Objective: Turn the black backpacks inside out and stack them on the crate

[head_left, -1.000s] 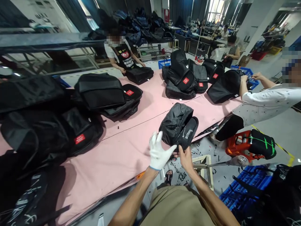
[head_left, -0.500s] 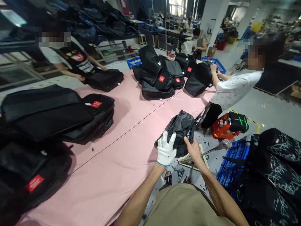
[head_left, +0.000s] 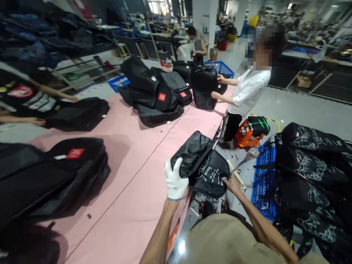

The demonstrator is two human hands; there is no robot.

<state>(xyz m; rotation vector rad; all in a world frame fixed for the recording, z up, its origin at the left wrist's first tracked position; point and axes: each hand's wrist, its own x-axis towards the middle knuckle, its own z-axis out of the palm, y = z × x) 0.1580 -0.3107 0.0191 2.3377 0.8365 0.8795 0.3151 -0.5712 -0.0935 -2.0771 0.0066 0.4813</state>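
A black backpack (head_left: 194, 150) hangs over the near edge of the pink table, its panel with white lettering (head_left: 210, 176) spread out to the right. My left hand (head_left: 176, 180), in a white glove, grips the bag's left side with its fingers bent over the dark fabric. My bare right hand (head_left: 233, 184) pinches the right rim of the lettered panel. The bag's underside is hidden.
Black bags with red labels (head_left: 162, 96) are heaped on the pink table (head_left: 132, 183). A person in white (head_left: 250, 88) handles a bag across from me; another person's arms show at left. Bags with white drawings (head_left: 305, 176) lie by a blue crate (head_left: 264, 179).
The view has swung right. My hands have moved apart, and the lettered panel is now opened out to the right. The person in white has turned a bag upright.
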